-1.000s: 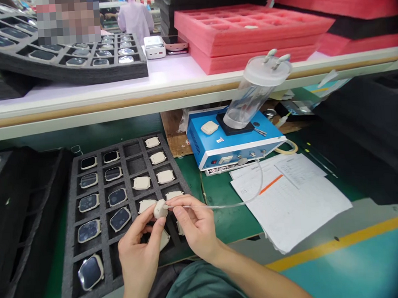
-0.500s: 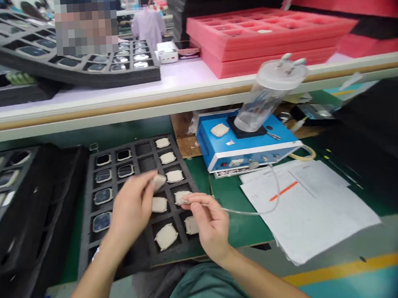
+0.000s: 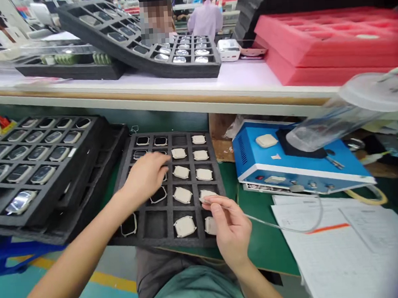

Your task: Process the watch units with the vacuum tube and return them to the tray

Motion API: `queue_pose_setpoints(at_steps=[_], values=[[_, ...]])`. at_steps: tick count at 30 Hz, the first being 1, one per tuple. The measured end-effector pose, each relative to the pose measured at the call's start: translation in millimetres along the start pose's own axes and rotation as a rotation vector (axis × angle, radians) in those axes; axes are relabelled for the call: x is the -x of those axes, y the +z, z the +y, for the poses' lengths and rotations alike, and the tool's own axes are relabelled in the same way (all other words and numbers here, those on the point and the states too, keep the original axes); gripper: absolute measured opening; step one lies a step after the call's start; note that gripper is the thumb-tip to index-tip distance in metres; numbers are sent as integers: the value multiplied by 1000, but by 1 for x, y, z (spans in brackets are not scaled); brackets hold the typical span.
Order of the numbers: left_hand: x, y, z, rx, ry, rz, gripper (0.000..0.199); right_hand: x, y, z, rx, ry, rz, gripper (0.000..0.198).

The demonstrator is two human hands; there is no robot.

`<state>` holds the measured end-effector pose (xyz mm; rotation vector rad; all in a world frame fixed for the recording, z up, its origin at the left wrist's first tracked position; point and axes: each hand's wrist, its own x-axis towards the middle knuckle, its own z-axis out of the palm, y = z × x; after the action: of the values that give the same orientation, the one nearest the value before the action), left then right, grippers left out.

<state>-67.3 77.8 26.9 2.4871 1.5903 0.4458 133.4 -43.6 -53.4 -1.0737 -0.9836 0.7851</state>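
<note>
My left hand (image 3: 147, 172) is over the left columns of a black foam tray (image 3: 156, 224), its thumb and fingers apart with nothing seen between them. It partly hides watch cases with dark glass there. Several beige watch cases (image 3: 182, 195) lie in the two right columns, flat side up. My right hand (image 3: 232, 225) pinches the end of a thin clear tube (image 3: 274, 226) above the right column, close to a beige case (image 3: 206, 195). From my fingers the tube curves right, to the front of a blue box (image 3: 254, 168).
A clear cylinder (image 3: 338, 109) leans on top of the blue box, beside a beige case (image 3: 266, 140). Printed papers (image 3: 326, 249) lie at the right. Stacked foam trays (image 3: 50, 198) with watches stand at the left. A shelf (image 3: 169, 97) crosses behind, bearing red foam trays (image 3: 321, 47).
The view has swung left. My left hand has let go of a beige case, which now sits in the tray's third column, and has moved left over the dark watches. The right hand keeps the tube.
</note>
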Motion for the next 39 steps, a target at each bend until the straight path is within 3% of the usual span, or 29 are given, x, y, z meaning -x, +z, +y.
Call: queue_pose_setpoints(at_steps=[4, 7, 10, 12, 15, 18, 21, 27, 30, 33, 36, 39], values=[[58, -1, 19, -161, -12, -127, 25, 1, 0, 0, -9, 10, 7, 14], [69, 3, 23, -134, -37, -151, 38, 1, 1, -3, -5, 10, 10, 15], [70, 5, 17, 3, -78, -63, 47, 0, 1, -5, 13, 16, 24, 18], [72, 8, 17, 151, -148, 87, 42, 0, 1, -4, 12, 8, 30, 18], [74, 20, 34, 557, -299, 282, 37, -1, 2, -2, -8, -23, 30, 17], [74, 41, 65, 959, -413, 330, 40, -3, 2, -1, -19, -50, 18, 17], [72, 58, 90, 1118, -453, 353, 39, -5, 1, -2, -20, -64, 1, 15], [69, 62, 88, 1182, -476, 484, 45, -5, 1, -3, -46, -54, 12, 15], [70, 61, 81, 1270, -539, 430, 47, -4, 2, -3, -83, -26, -11, 15], [71, 61, 82, 1301, -532, 399, 36, -5, 4, -3, -151, -4, -55, 14], [70, 61, 90, 1212, -476, 396, 24, -5, 4, -2, -207, -16, -13, 12], [71, 62, 98, 1090, -431, 387, 24, -3, 4, 1, -206, -54, 54, 12]])
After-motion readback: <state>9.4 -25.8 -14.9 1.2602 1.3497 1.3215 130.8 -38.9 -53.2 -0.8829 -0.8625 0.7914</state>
